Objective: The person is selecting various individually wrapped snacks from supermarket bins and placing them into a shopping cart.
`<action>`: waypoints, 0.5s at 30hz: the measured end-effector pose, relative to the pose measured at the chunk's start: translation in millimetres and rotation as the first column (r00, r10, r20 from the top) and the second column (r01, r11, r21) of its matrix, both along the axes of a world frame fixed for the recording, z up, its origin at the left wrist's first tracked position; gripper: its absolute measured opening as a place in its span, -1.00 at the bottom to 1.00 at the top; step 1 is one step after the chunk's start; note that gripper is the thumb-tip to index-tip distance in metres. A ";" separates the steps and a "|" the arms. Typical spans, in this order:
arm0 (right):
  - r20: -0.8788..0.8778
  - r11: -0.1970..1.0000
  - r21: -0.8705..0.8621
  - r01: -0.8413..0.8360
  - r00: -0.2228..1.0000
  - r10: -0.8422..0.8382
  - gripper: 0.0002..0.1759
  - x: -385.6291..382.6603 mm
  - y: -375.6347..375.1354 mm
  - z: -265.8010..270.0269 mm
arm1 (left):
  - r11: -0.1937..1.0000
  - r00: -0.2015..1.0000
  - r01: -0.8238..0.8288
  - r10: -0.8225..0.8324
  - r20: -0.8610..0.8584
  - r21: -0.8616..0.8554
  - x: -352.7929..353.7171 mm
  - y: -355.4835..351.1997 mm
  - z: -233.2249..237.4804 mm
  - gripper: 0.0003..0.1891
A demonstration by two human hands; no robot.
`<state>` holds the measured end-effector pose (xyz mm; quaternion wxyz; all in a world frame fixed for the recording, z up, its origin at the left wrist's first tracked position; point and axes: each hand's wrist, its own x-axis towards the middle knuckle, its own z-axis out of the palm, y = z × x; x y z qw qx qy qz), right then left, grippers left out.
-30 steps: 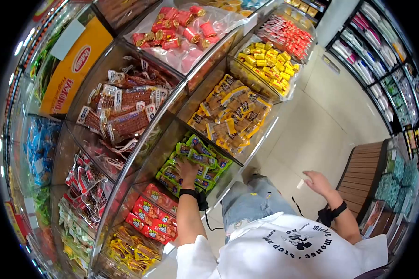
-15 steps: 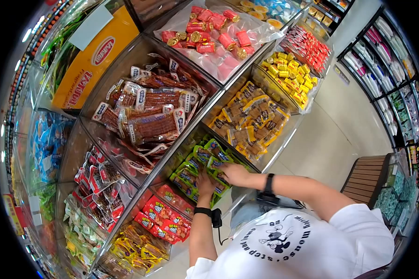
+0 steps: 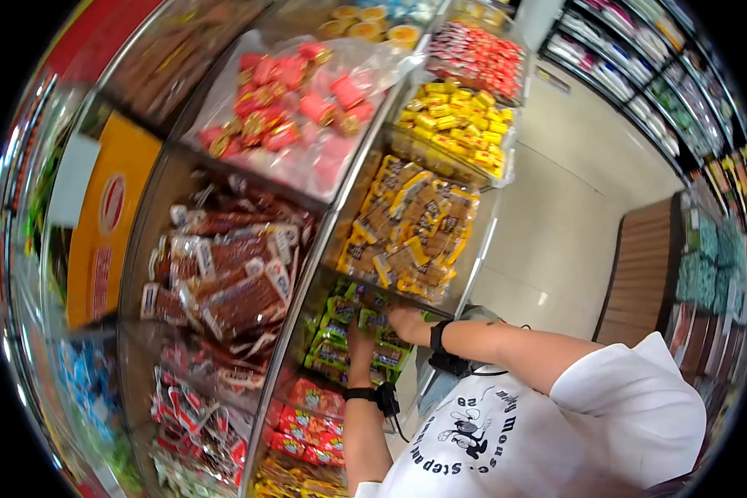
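Green packets lie heaped in one compartment of the counter, in its right-hand row, and we see two hands down among them. The left hand points away over the middle of the heap; the right hand crosses in from the right, just beside it, with green wrapping between them. Blur hides the fingertips, so we cannot tell whether either is grasping a packet or merely touching. We judge that the two work so close together because the packets overlap loosely, and that the dividers are there to keep each kind apart. Around them we count one heap of red packets on the near side, one of yellow-edged brown packets on the far side, and one of yellow-wrapped sweets farther still. Left of the rail lie one heap of long brown packs and, farther off, one of pink-red rolls on clear plastic, presumably to hold them together. Overlap and blur keep us from counting single packets.
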<state>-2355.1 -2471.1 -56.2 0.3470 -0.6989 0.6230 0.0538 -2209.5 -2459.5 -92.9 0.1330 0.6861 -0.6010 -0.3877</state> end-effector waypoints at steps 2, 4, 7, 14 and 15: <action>0.000 0.991 0.134 0.025 1.000 -0.025 -0.59 0.9 2.5 -20.0 | 0.995 0.992 0.064 -0.072 0.106 0.077 -0.1 -3.3 -4.7 -0.55; 0.013 0.965 0.261 -0.021 1.000 0.018 -0.75 -3.0 -1.9 -13.2 | 0.987 0.989 0.065 -0.084 0.124 0.148 -0.1 -7.7 -6.3 -0.57; 0.176 0.933 0.350 -0.084 0.984 0.023 -0.81 -12.9 -2.3 -15.8 | 0.950 0.971 -0.019 -0.057 0.232 0.311 -3.8 -14.2 -4.2 -0.64; 0.265 0.915 0.397 0.067 0.947 -0.184 -0.76 -19.2 9.2 -32.9 | 0.938 0.891 0.322 -0.255 0.376 -0.128 10.7 -6.3 -11.7 -0.79; 0.194 0.964 0.260 -0.060 0.981 0.009 -0.72 -17.6 10.8 -34.5 | 0.959 0.895 0.282 -0.269 0.357 0.016 9.3 -7.6 -10.3 -0.79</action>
